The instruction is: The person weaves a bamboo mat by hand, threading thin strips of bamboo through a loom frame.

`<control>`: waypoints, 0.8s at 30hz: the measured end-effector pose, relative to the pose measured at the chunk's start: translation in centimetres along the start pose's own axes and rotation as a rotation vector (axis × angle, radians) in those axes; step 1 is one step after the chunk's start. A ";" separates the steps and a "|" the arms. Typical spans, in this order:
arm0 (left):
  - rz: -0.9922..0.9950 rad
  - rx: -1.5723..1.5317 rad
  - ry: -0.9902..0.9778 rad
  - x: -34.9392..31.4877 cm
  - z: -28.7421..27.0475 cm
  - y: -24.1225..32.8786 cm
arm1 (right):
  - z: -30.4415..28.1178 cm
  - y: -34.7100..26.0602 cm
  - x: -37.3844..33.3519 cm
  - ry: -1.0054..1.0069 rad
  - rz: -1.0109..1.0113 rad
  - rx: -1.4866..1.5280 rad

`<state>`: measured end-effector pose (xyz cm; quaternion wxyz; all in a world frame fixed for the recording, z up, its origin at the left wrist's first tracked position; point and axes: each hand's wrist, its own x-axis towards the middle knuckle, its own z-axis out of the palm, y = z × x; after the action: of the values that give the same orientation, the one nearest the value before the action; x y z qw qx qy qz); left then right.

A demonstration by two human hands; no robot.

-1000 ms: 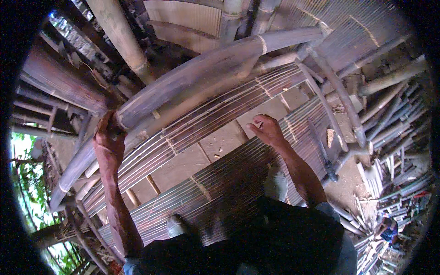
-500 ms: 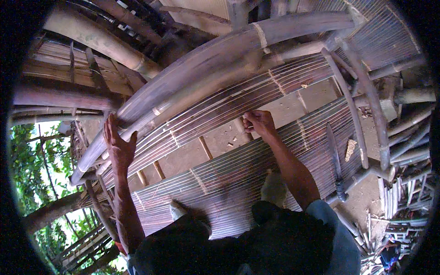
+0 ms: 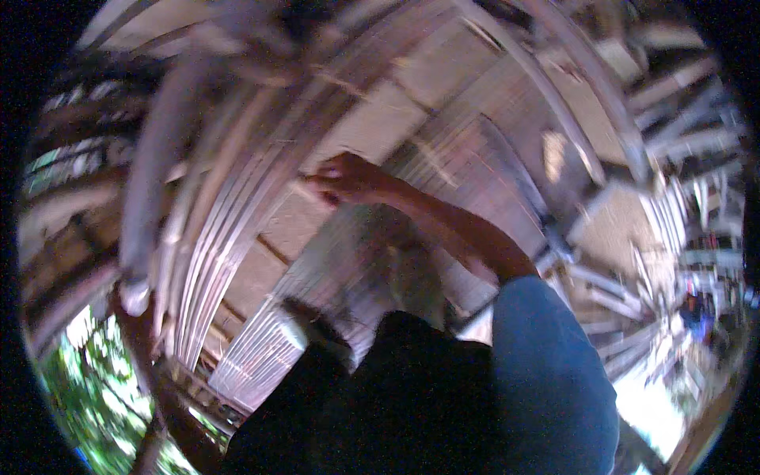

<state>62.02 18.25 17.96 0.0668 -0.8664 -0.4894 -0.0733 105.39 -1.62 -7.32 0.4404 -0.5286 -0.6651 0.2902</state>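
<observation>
A seat of bamboo slats lies below me, with a gap between its two slatted panels. Over that gap my right hand hangs with curled fingers, blurred by motion. Whether something small is in them is hidden. My left hand is down at the lower end of a thick bamboo pole, dark and smeared, its fingers not readable. To the right, a long-bladed knife with a dark handle rests on the slats.
A pale tan lump lies beyond the knife. Bamboo side rails bound the seat at the right. Cut bamboo pieces are heaped on the ground at right. Green foliage shows at lower left. My feet stand on the slats.
The view has swung round and blurred. My left hand, earlier spread flat on the thick pole, now appears at its lower end. My right hand stays curled over the gap.
</observation>
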 end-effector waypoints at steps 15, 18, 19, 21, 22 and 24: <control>0.129 0.112 0.091 8.6 3.2 -1.2 | -14.0 -14.0 -30.7 0.154 1.185 0.430; 0.135 0.092 0.110 9.5 3.5 -1.2 | -10.1 -15.5 -34.6 0.188 1.271 0.472; 0.137 0.087 0.115 9.6 3.5 -1.3 | -9.1 -16.5 -35.0 0.240 1.119 0.253; 0.144 0.086 0.119 10.0 3.7 -1.4 | -8.3 -16.8 -35.2 0.352 1.222 0.573; 0.149 0.085 0.114 10.1 3.8 -1.4 | -8.3 -16.8 -35.1 0.356 1.225 0.574; 0.162 0.083 0.115 10.2 3.8 -1.2 | -8.8 -16.3 -33.9 0.266 1.278 0.502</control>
<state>66.41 28.14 16.23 0.1365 -0.8940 -0.4157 -0.0971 107.75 -39.31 1.03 0.3699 -0.7296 -0.0772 0.5700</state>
